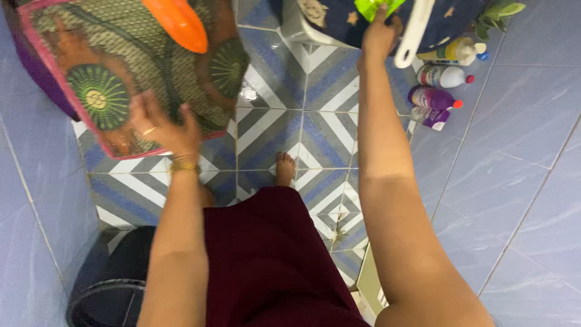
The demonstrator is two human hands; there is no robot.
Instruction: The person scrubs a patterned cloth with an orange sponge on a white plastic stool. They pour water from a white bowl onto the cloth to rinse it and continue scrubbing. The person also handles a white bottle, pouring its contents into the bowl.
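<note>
My left hand [160, 124] grips the lower edge of a large patterned cloth [133, 66] in green, brown and pink, held up at the upper left. An orange plastic piece [178, 23] sticks out over the cloth's top. My right hand [380, 33] reaches far forward and pinches a bright green item [374, 7] at the top edge, over a dark blue patterned basin [339, 21]. A white handle [413, 33] lies just right of that hand. The left wrist wears a gold bracelet and a finger has a ring.
Several bottles [445, 75], white and purple with red caps, stand against the right wall beside a green plant [499, 13]. The floor [302, 115] has blue and white chevron tiles. My bare foot [284, 169] is below. A black round bin [103, 297] stands at the lower left.
</note>
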